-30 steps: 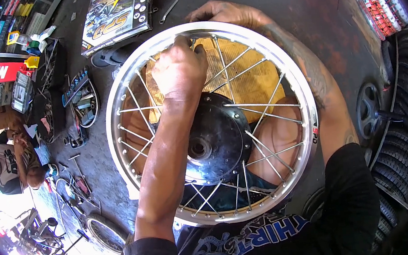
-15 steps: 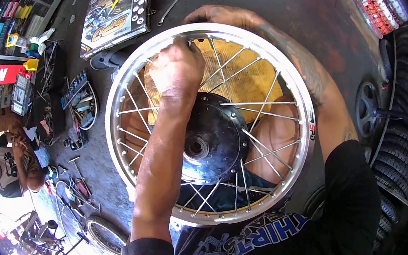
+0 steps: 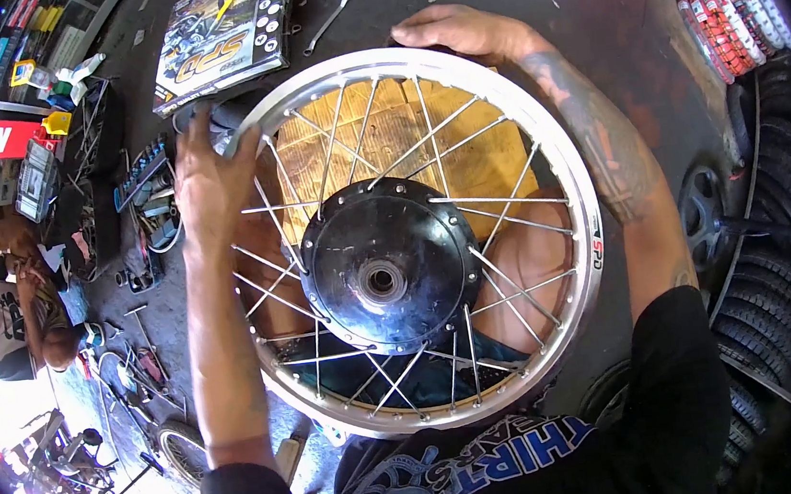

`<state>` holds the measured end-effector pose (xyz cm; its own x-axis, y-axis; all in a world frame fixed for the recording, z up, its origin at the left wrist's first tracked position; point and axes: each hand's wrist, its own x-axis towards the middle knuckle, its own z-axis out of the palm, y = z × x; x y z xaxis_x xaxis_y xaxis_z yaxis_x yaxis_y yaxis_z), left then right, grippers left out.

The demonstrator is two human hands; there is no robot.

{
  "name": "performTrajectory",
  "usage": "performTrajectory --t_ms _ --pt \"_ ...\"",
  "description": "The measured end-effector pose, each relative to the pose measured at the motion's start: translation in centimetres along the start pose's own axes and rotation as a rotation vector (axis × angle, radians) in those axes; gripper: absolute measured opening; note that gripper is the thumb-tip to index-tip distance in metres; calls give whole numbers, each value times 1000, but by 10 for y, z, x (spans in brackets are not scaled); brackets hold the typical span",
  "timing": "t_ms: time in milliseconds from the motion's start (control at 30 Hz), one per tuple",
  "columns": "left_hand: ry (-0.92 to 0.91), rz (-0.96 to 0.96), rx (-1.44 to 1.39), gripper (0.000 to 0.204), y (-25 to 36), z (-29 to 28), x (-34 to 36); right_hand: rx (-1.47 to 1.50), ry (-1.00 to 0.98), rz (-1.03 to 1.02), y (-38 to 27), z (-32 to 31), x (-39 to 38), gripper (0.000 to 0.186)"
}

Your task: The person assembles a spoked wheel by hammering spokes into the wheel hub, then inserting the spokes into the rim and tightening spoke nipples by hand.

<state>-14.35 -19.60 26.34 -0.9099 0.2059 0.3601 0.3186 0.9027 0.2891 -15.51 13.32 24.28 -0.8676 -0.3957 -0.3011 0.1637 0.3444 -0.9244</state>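
A spoked wheel with a silver rim [image 3: 585,266] lies in front of me, above my bent legs. Thin metal spokes [image 3: 514,302] run from the rim to a black hub [image 3: 340,272] with a round bearing hole at its centre. At the rim's upper left is my left hand [image 3: 212,175], fingers spread and thumb over the edge, slightly blurred. My right hand [image 3: 469,32] rests along the outer far edge of the rim with its fingers stretched out; its underside is hidden. Through the spokes shows a piece of brown cardboard [image 3: 473,162].
Beyond the wheel lie a printed flat box [image 3: 219,39] and a wrench [image 3: 327,26]. A tray of sockets [image 3: 152,200] and loose tools stand at left, where another person [image 3: 27,315] sits. Stacked tyres [image 3: 768,304] line the right side, below hanging packaged goods [image 3: 729,24].
My left hand has left the far inner side of the rim and moved left to its outer edge, opening. My right hand has slid slightly right, its fingers straighter.
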Motion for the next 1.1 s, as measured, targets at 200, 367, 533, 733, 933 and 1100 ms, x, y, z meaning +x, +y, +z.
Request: performTrajectory --t_ms 200,367,533,733,933,1100 --pt "-105 200 -216 30 60 12 -39 -148 21 9 -19 10 -13 53" --pt "-566 115 185 25 108 38 -16 -458 5 4 -32 25 -6 52" --pt "-573 93 109 30 112 27 5 -333 76 -132 -36 30 -18 48" --pt "-609 27 139 28 126 25 5 52 91 117 -25 12 -12 47" --pt "-642 108 105 27 123 26 10 57 -138 -133 -6 -6 17 35" --pt "-644 47 96 27 129 20 17 -234 -2 -204 0 -6 18 35"
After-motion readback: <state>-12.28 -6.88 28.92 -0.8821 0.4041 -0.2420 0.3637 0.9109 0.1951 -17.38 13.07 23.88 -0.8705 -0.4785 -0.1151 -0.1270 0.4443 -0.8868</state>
